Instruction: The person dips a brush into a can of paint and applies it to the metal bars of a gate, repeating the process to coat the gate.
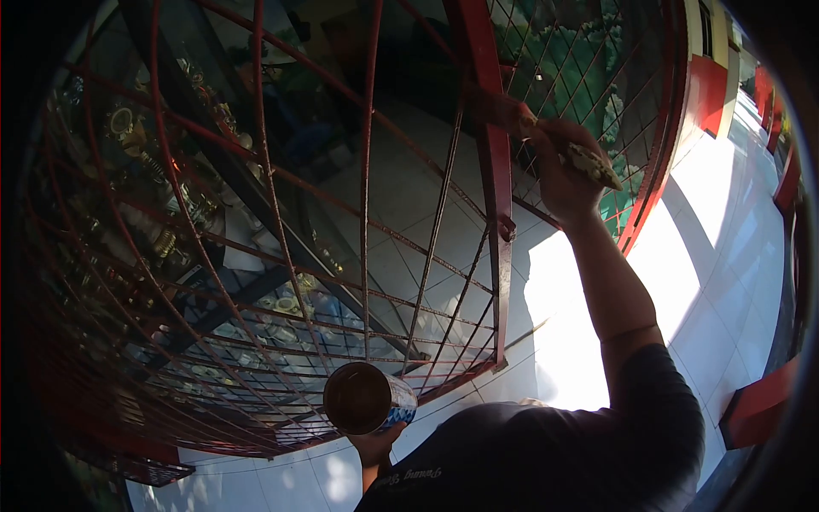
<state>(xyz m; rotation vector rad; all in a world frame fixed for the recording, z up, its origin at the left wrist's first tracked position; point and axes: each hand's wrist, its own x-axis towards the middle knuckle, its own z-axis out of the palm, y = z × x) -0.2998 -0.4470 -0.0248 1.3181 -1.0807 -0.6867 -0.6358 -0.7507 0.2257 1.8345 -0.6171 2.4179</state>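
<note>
My right hand [570,175] is raised to the red metal upright [493,162] of a grille gate. Its fingers are closed around a paintbrush, whose pale, stained handle [595,165] sticks out behind the hand. The brush head is at the upright, blurred and dark there. Low in front of my body, my left hand [375,444] grips a can [403,401] with a blue and white patterned side. The can's open mouth faces up toward me and its inside looks brown and shadowed.
A grille of thin red crossed bars [367,171] spans the left and middle. Behind it lie shiny trophy-like objects [166,239] and clear plastic items [290,324]. A second grille with a green painted backing [563,68] stands right. Sunlit white tiles [717,247] cover the floor; a red post base [759,410] stands at right.
</note>
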